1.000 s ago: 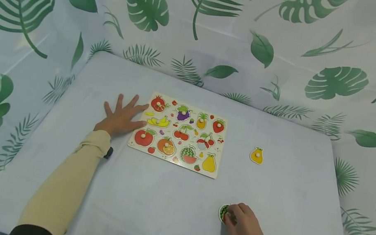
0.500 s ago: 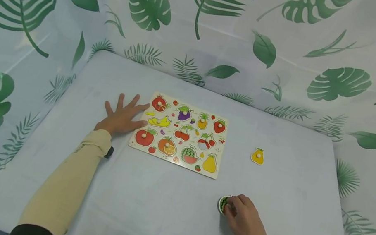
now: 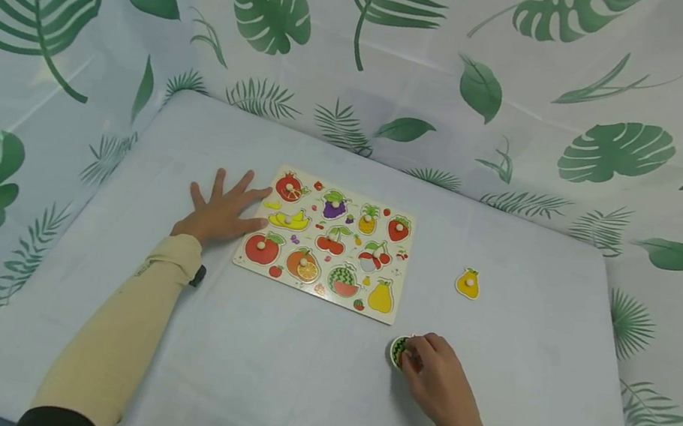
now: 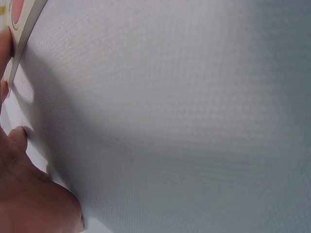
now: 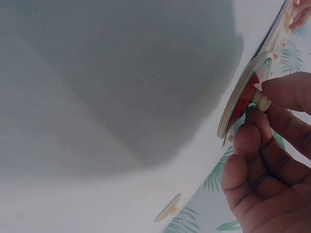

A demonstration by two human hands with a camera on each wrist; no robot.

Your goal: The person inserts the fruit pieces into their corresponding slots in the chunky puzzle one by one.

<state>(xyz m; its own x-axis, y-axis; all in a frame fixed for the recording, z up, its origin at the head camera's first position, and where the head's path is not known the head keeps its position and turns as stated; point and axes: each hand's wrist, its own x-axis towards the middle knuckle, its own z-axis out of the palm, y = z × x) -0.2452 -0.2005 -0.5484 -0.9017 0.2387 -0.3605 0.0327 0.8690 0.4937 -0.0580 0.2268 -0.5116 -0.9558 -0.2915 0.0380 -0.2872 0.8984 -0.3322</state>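
Note:
My right hand [image 3: 442, 387] pinches a round watermelon puzzle piece [image 3: 397, 351] between thumb and fingers. In the right wrist view, the fingertips hold the small wooden knob [image 5: 262, 101] on the face of the watermelon piece [image 5: 240, 104]. Fingers spread wide, my left hand [image 3: 219, 213] rests at the left edge of a wooden fruit puzzle board [image 3: 353, 204], thumb and a fingertip at its rim. The board's watermelon spot [image 3: 344, 282] and pear spot [image 3: 381, 296] show printed pictures without knobs. A yellow pear puzzle piece [image 3: 468, 283] with a knob lies right of the board.
A white cloth covers the table [image 3: 257, 381]. Behind and beside it hangs a white curtain with green leaf prints [image 3: 467, 83]. Several knobbed fruit pieces, such as the apple [image 3: 261, 250] and strawberry [image 3: 399, 228], sit in the board.
My right hand has moved away from me and slightly left with the watermelon piece, closer to the board's front right corner. My left hand and the pear piece have stayed put.

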